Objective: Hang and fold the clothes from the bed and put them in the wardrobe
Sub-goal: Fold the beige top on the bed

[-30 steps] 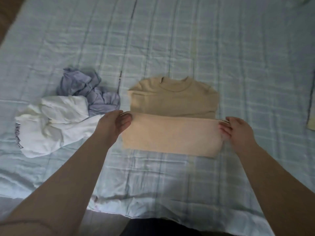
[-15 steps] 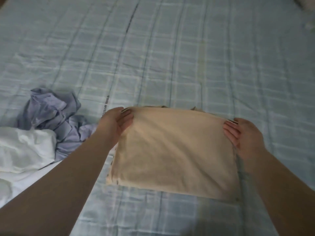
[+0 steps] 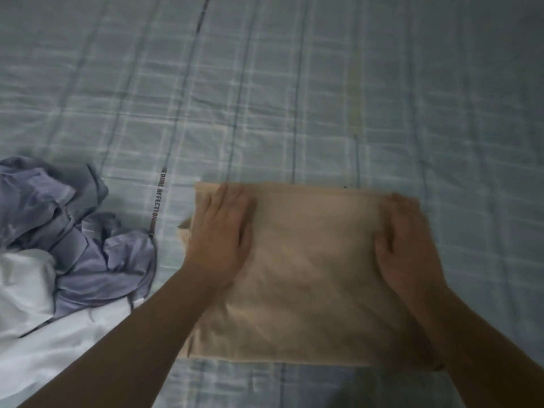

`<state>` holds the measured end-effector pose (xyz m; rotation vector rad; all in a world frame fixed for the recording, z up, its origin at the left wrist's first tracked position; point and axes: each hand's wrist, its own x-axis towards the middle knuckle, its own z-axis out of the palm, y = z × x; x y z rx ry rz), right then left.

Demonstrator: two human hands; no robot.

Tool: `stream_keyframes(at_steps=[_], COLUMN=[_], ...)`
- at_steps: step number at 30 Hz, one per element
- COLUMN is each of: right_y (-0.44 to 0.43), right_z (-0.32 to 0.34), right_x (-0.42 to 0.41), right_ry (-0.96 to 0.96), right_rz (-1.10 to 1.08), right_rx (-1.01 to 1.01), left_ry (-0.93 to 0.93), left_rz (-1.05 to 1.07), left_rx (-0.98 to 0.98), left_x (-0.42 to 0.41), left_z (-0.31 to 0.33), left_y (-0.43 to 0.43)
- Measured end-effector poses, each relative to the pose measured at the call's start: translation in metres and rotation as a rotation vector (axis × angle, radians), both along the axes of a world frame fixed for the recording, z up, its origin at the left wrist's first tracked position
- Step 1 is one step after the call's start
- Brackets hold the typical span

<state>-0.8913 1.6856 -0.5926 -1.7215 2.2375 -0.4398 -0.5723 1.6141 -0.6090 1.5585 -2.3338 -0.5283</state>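
A beige sweater [image 3: 312, 275], folded into a flat rectangle, lies on the bed in front of me. My left hand [image 3: 223, 240] presses flat on its left part, fingers straight and pointing away from me. On the right edge of the fold my right hand [image 3: 403, 242] lies flat, palm down. A crumpled lilac garment [image 3: 67, 231] sits in a heap at the left. A white garment [image 3: 38, 319] lies below it at the lower left, partly under the lilac one.
The bed is covered by a pale blue checked sheet [image 3: 294, 98] with a printed stripe of text beside the sweater. Bare sheet stretches beyond the sweater and to its right.
The sweater's lower half was folded up over its top half. Both hands let go of the pinched hem and now lie flat on the folded sweater.
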Motion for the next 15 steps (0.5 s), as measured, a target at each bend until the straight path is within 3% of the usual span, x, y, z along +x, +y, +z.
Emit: stream_keyframes(at_steps=[2,4,15], right_y=[0.001,-0.003,-0.031], right_z=[-0.001,-0.003,-0.041], right_x=[0.015,0.027,0.034], right_ry=[0.265,0.380,0.390], right_rz=[0.166,0.206,0.158], right_rx=[0.065,0.166,0.294], left_ry=[-0.242,-0.323,-0.471], left_rz=[-0.047,-0.024,-0.048], left_rx=[-0.006,0.051,0.130], left_x=[-0.016,-0.029,-0.055], left_z=[0.006,0.004,-0.025], left_y=[0.012,0.017,-0.005])
